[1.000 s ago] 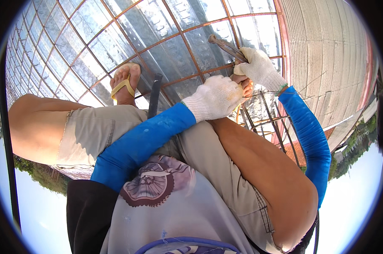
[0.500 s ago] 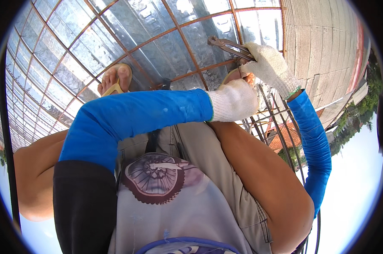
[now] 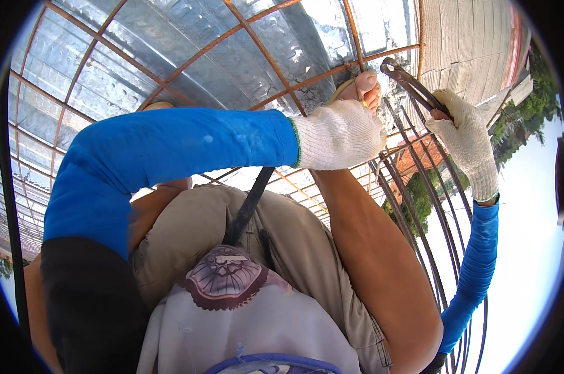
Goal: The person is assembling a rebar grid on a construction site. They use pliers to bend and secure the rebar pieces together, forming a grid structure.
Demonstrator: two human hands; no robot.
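My right hand (image 3: 467, 140), in a white knit glove, is closed round the handles of dark, worn pincers (image 3: 412, 84). Their rounded jaws point up and left, apart from the rusty rebar mesh (image 3: 266, 53). Beside my sandalled right foot (image 3: 361, 91), my left hand (image 3: 344, 134) is curled in a matching glove. A thin dark line like wire shows above it by the toes. The left fingertips are turned away, so what they hold is hidden.
Ribbed shiny metal decking (image 3: 232, 78) lies under the mesh. Long dark steel bars (image 3: 428, 181) run down past my right leg at an open edge, with greenery and a reddish roof far below. A grey corrugated roof (image 3: 459, 56) stretches beyond on the right.
My right hand has moved right and outward with the pincers, away from my left hand. The left hand stays by my foot while the whole view has shifted.
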